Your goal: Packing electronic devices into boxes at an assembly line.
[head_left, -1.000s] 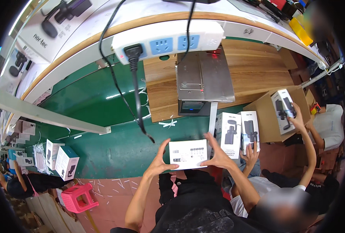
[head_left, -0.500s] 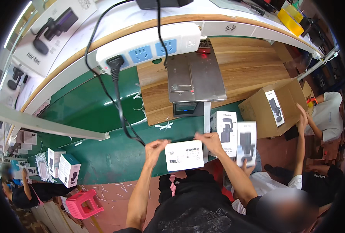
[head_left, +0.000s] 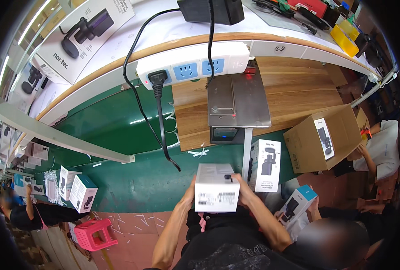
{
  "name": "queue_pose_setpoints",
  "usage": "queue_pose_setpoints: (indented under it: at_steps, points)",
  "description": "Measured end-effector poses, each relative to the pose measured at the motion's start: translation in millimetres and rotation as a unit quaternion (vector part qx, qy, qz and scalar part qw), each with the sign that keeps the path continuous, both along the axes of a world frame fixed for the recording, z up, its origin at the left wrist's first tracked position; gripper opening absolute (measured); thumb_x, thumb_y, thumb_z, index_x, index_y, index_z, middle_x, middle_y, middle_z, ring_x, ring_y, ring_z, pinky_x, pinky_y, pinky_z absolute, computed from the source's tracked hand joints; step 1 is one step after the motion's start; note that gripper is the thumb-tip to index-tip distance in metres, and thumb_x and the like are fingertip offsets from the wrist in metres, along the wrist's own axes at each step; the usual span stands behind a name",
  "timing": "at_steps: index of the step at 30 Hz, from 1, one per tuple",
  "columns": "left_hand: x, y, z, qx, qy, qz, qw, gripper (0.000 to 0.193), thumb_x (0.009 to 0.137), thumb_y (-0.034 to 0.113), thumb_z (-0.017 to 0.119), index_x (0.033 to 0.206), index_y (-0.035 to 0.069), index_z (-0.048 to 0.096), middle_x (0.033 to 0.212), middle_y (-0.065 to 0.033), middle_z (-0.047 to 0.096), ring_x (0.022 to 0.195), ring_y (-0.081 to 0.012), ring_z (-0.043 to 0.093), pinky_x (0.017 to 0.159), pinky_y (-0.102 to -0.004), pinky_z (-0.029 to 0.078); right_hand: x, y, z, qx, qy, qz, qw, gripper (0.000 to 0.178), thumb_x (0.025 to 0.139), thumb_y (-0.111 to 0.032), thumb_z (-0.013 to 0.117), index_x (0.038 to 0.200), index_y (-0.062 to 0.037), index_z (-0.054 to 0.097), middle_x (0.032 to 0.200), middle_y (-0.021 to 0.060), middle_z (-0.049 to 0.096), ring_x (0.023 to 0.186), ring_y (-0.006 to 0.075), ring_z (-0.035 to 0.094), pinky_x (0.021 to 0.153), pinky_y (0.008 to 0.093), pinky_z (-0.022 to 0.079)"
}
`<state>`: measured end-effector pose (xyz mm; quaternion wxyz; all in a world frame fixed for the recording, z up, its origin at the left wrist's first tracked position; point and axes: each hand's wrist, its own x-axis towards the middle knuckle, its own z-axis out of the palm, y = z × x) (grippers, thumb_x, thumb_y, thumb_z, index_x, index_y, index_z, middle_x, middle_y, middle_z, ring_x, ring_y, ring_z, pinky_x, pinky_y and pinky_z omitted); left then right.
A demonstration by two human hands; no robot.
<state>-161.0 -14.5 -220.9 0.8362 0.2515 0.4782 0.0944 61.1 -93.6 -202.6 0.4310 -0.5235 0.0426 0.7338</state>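
Between my two hands is a white product box [head_left: 216, 195], held in front of my body at the near edge of the green table. Small dark print marks the side facing me, and its upper face shows part of a picture of a black device. My left hand [head_left: 191, 192] presses on the box's left side, its fingers partly hidden behind it. On the right side, my right hand [head_left: 244, 188] grips the box, with fingers bent around the edge. Another white box with a microphone picture [head_left: 265, 165] stands just right of my right hand.
A metal dispenser-like machine [head_left: 239, 101] stands ahead on a wooden board [head_left: 294, 90]. An open carton [head_left: 302, 146] is to the right. Beside me, a co-worker holds a teal-topped box [head_left: 297, 204]. A power strip [head_left: 193, 67] with hanging cables [head_left: 160, 121] runs overhead.
My hands have moved from the box's far edge down to its sides. The box has tilted, so its upper face now shows. The co-worker's box has moved lower and turned, showing its teal end.
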Motion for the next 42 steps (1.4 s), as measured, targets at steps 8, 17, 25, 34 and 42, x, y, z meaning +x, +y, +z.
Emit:
queue_pose_setpoints:
  at_steps: [8,17,25,34,42]
  points:
    - [-35.4,-42.5,87.8,0.339,-0.078,0.103,0.932,0.112,0.072,0.045,0.087,0.151,0.004,0.02,0.143,-0.0161,0.041,0.138,-0.0265,0.037,0.115,-0.0456,0.03,-35.2,-13.2,37.6,0.355,-0.036,-0.166,0.919,0.047,0.099,-0.046,0.057,0.12,-0.0086,0.038,0.119,0.0066,0.047,0.115,0.0159,0.045,0.105,0.0354,0.037]
    - [-30.4,-41.3,46.3,0.382,-0.101,0.092,0.914,0.088,0.082,0.046,0.08,0.146,0.005,0.037,0.141,-0.0136,0.05,0.127,-0.0246,0.054,0.102,-0.0434,0.048,-25.3,-29.5,120.4,0.499,-0.343,-0.073,0.793,0.064,0.084,-0.043,0.073,0.12,-0.0078,0.034,0.136,0.0174,0.034,0.13,0.0279,0.035,0.111,0.0435,0.024]
    - [56.1,-60.8,61.1,0.157,-0.261,0.092,0.948,0.081,0.088,0.05,0.069,0.147,0.006,0.036,0.138,-0.0133,0.053,0.125,-0.0267,0.055,0.103,-0.0439,0.048,25.5,-80.2,252.2,0.539,-0.517,0.234,0.623,0.107,0.068,-0.041,0.09,0.147,0.0019,0.033,0.152,0.0296,0.033,0.14,0.0491,0.033,0.114,0.0581,0.028]
    - [255.2,-4.6,118.4,-0.035,-0.533,0.064,0.843,0.074,0.096,0.055,0.056,0.149,0.007,0.035,0.135,-0.0129,0.057,0.123,-0.029,0.057,0.104,-0.0444,0.047,113.0,-45.6,235.6,0.325,-0.733,0.169,0.573,0.086,0.058,-0.03,0.094,0.135,-0.0155,0.06,0.157,0.0304,0.024,0.14,0.0488,0.036,0.112,0.0459,0.038]
    - [185.2,-11.0,8.9,0.007,-0.324,-0.127,0.938,0.07,0.103,0.063,0.027,0.118,0.004,0.06,0.107,-0.0149,0.068,0.1,-0.0292,0.069,0.085,-0.044,0.056,153.0,45.1,226.2,0.394,-0.722,0.284,0.493,0.082,0.062,-0.026,0.091,0.138,-0.0249,0.059,0.161,0.0206,0.025,0.141,0.0446,0.037,0.108,0.0469,0.044]
